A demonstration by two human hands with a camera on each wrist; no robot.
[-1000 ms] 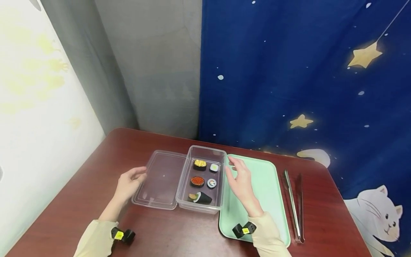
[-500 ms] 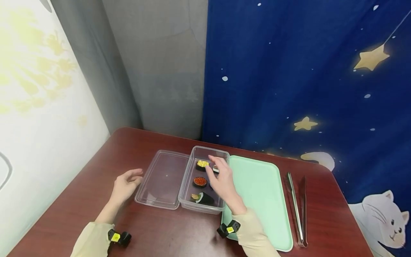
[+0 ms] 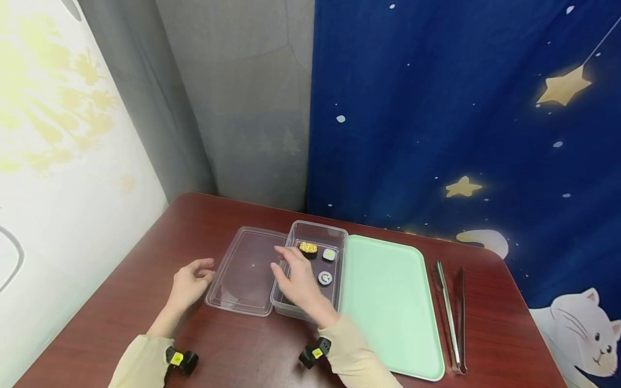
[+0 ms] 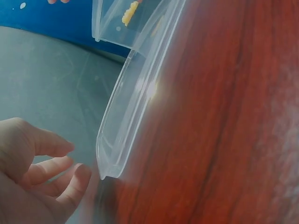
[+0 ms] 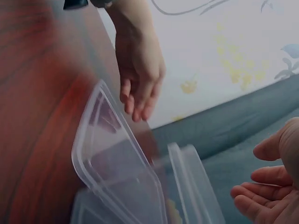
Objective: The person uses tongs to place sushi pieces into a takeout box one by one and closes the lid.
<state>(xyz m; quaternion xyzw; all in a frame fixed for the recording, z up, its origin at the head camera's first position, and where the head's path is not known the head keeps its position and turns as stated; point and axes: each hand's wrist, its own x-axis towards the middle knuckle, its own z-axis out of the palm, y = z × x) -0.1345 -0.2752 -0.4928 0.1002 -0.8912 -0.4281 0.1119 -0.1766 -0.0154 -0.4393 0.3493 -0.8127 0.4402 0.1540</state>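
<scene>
My right hand [image 3: 297,283] is over the clear plastic container [image 3: 344,264], its fingers loosely bent and holding nothing. Inside the container lie toy-like sushi pieces: a yellow-topped gunkan [image 3: 308,249], a small roll with a green centre [image 3: 329,254] and another round roll [image 3: 325,278]. The hand covers the red-topped gunkan and most of the cone-shaped hand roll. My left hand [image 3: 188,283], relaxed and holding nothing, is just left of the flat clear lid [image 3: 245,269]. A small gap separates its fingertips [image 4: 83,175] from the lid's edge in the left wrist view.
A mint-green tray [image 3: 388,302] lies against the container's right side. Metal tongs [image 3: 448,318] rest on the dark red table [image 3: 233,350] right of the tray. A grey and blue curtain [image 3: 436,134] hangs behind the table's far edge.
My right hand has moved left, from the container's right edge by the tray to above the container, and now covers the red-topped gunkan. The left hand has barely shifted; the view has turned slightly.
</scene>
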